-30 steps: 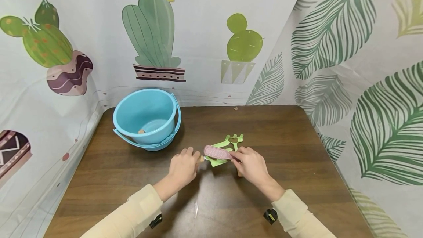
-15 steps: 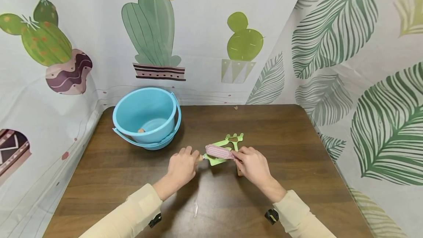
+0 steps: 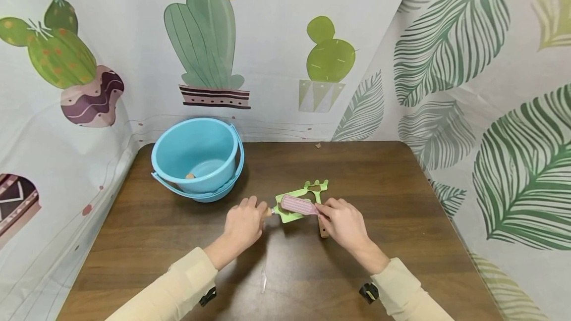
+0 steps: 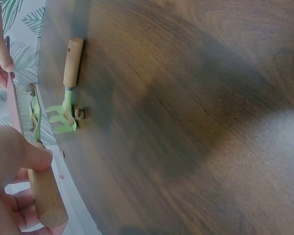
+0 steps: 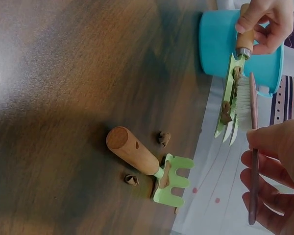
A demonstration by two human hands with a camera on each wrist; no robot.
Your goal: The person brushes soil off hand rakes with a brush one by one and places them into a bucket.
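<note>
My left hand [image 3: 243,222] grips the wooden handle [image 4: 48,193] of a green garden hand fork, held over the table. Dry brown scraps [image 5: 226,112] lie on the fork's green head [image 3: 289,217]. In my right hand [image 3: 343,222] is a brush [image 3: 298,205] with a pink back, its handle pinched between thumb and fingers. Its white bristles [image 5: 244,98] face the fork's head, right beside the scraps. Below, a small green hand rake [image 5: 171,181] with a wooden handle lies on the table.
Left of the hands, at the back of the wooden table [image 3: 366,177], stands a blue bucket [image 3: 225,170], its handle lowered. A small brown thing [image 3: 190,176] shows inside it. Brown scraps [image 5: 164,139] lie around the rake. A printed cloth [image 3: 272,63] hangs behind the table.
The brush and my right hand have moved a little to the right across the fork. My left hand, still gripping the fork, has shifted slightly left.
</note>
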